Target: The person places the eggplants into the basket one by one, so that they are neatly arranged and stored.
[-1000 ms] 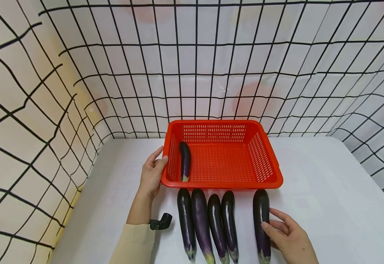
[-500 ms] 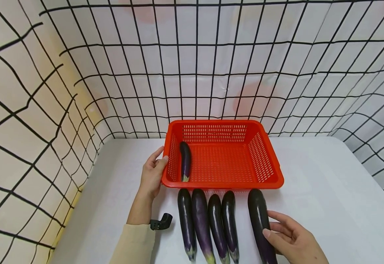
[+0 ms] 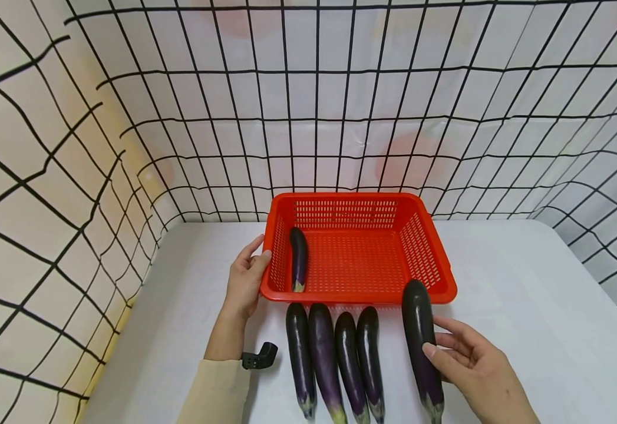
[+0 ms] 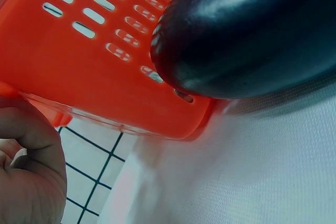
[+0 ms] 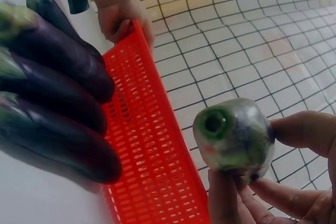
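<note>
My left hand (image 3: 244, 280) grips the left rim of a red plastic basket (image 3: 358, 297), thumb over the edge. Inside the basket, along its left wall, lies one eggplant (image 3: 299, 259). My right hand (image 3: 472, 362) holds a long dark eggplant (image 3: 419, 335) between thumb and fingers; its rounded end overlaps the basket's front rim in the head view. The right wrist view shows this held eggplant's stem end (image 5: 233, 135) toward the camera, raised off the table. Several more eggplants (image 3: 324, 359) lie side by side in front of the basket, stems toward me.
The basket stands on a white-covered table (image 3: 520, 282). Behind and beside it rise black wire grid panels (image 3: 316, 118) backed with white sheeting. A black device (image 3: 259, 356) is strapped at my left wrist, close to the leftmost eggplant of the row.
My right hand has lifted the eggplant off the table and carried it forward, up to the basket's front rim. The left hand, basket and the other eggplants stay put.
</note>
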Motion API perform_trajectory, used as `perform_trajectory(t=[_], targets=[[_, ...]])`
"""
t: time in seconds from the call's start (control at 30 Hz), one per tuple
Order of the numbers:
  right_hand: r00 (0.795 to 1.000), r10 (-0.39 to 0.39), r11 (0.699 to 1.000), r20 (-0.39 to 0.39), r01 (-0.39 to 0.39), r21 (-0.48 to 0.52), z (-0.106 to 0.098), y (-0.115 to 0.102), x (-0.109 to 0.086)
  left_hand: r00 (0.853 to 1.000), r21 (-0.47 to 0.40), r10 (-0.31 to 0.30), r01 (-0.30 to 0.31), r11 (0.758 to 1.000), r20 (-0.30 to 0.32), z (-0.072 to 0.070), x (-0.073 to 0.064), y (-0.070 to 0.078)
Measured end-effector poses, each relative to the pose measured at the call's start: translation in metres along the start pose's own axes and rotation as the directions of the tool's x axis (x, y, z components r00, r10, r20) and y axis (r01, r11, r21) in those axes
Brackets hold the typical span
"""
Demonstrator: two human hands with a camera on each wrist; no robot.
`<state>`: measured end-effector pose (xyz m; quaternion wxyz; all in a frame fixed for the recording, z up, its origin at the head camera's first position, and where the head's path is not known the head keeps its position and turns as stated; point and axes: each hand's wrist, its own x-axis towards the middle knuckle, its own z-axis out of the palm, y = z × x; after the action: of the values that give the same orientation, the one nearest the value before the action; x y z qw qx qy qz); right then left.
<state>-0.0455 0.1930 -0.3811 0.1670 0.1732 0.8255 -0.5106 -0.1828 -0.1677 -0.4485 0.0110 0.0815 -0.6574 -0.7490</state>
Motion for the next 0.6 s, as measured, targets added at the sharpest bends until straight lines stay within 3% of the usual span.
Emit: perform_trajectory(t=[0.23, 0.43, 0.6], targets=[[0.994, -0.111, 0.990, -0.022, 0.113, 0.083, -0.001, -0.014, 0.006, 1.000, -0.003, -0.001, 0.001, 1.000, 0.001, 0.000, 0.000, 0.000], [0.962, -0.266, 0.957, -0.063, 0.271, 0.106, 0.001, -0.026, 0.019, 1.000, -0.001, -0.003, 0.003, 1.000, -0.005, 0.001, 0.001, -0.001], [0.936, -0.347, 0.930, -0.068, 0.352, 0.109, 0.002, -0.035, 0.033, 1.000, 0.007, -0.001, 0.001, 1.000, -0.007, 0.001, 0.001, 0.000]])
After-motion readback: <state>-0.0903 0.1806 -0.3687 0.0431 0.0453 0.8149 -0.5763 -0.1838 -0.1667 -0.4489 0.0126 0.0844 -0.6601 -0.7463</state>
